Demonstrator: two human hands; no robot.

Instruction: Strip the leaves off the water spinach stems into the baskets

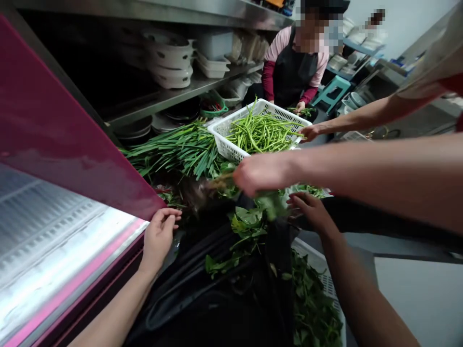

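My left hand (162,231) is beside the lower corner of the maroon panel, its fingers loosely bent and apart with nothing visible in them. On the right, my right hand (307,207) reaches inward with fingers stretched out, close to a bunch of leafy greens (269,205); its fingertips are partly hidden. More leafy greens (248,221) lie on the black cloth (202,270) over my lap. Between my hands, another person's blurred hand (260,173) grips some stems.
A white basket (226,144) of long green beans stands ahead, with another person's hand on its rim. Long green leaves (177,149) lie left of it. A basket of greens (318,303) is at lower right. A person (294,72) sits behind. The maroon panel (72,120) borders the left.
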